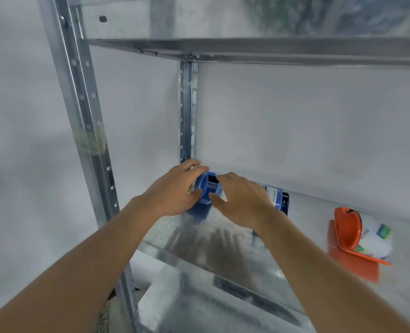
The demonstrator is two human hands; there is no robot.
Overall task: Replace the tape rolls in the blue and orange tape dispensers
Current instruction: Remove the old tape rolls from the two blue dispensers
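Blue tape dispenser [207, 188] stands on the metal shelf [223, 248], far back in the left corner by the rear upright [187, 111]. Moulded plastic shell by the look of it: probably light, rigid, smooth-sided, likely to skate on bare steel if pushed rather than lifted. Left hand [175, 191] cups its left flank, fingers curled over the top edge, thumb low on the near side; reads as a hold, though the contact itself is partly hidden. Right hand [240, 200] hovers just right of it, fingers loosely spread and relaxed, thumb near the dispenser's front; cannot tell whether it touches. Best purchase seems the two flat side walls, clear of the cutter end, whose position is not discernible here. Just beyond the right hand sits a second blue dispenser [279, 199], partly hidden. Well to the right lies the orange tape dispenser [348, 233], tipped over, with a white labelled roll [377, 241] beside or in it. Frame is soft with blur; fine detail is uncertain.
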